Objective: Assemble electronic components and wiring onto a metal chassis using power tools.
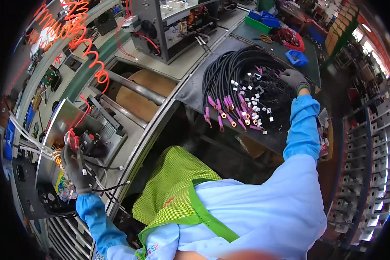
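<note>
My left hand (pixel 75 170), in a grey glove, is at an open electrical unit (pixel 110 134) on the left-hand line. Its fingers are stretched out beside a coil of red tubing (pixel 73 141) and bundled wires, and I see nothing held in them. Far to the right, my gloved right hand (pixel 294 79) rests at the edge of a big heap of black cables (pixel 229 71). The fingers of that hand are curled against the cables; what they pinch is too small to make out. Copper ring lugs with purple sleeves (pixel 223 113) and white plug connectors (pixel 255 108) end the cables.
An orange coiled air hose (pixel 100 76) hangs over the conveyor rollers (pixel 136 89). A larger grey-framed machine (pixel 160 34) stands ahead. Blue bins (pixel 297 57), a green bin (pixel 258 24) and red wire (pixel 292 39) lie at the far right. Racked metal parts (pixel 381 130) line the right side.
</note>
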### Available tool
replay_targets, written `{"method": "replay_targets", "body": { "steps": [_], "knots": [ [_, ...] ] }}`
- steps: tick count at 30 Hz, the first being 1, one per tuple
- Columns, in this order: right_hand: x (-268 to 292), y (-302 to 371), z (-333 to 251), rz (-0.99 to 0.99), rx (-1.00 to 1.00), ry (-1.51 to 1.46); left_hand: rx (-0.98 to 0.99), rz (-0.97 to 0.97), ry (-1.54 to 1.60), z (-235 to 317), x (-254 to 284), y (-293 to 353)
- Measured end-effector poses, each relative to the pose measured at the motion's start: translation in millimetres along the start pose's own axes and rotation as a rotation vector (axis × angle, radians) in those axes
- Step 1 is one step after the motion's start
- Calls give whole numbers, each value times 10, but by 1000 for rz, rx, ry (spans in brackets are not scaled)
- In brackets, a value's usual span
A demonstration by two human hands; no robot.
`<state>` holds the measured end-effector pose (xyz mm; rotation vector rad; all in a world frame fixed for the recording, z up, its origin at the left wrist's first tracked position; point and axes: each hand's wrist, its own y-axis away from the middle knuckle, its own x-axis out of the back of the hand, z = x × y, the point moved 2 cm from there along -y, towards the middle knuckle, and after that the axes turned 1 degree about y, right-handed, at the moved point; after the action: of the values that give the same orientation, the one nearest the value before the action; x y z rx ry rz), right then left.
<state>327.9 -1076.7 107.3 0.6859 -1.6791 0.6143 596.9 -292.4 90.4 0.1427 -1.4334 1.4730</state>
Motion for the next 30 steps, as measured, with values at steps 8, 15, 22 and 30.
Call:
{"method": "replay_targets", "body": {
  "steps": [8, 15, 22, 30],
  "knots": [
    [-417, -119, -379, 245, 146, 134, 23, -308, 36, 519, 190, 703],
    [-751, -429, 529, 98, -153, 402, 2, -826, 282, 1280, 66, 808],
    [1032, 99, -426, 790, 229, 67, -290, -708, 519, 2069, -467, 375],
    [871, 1142, -2409, 489, 937, -107, -511, -126, 568, 3052, -869, -160]
  ]
}}
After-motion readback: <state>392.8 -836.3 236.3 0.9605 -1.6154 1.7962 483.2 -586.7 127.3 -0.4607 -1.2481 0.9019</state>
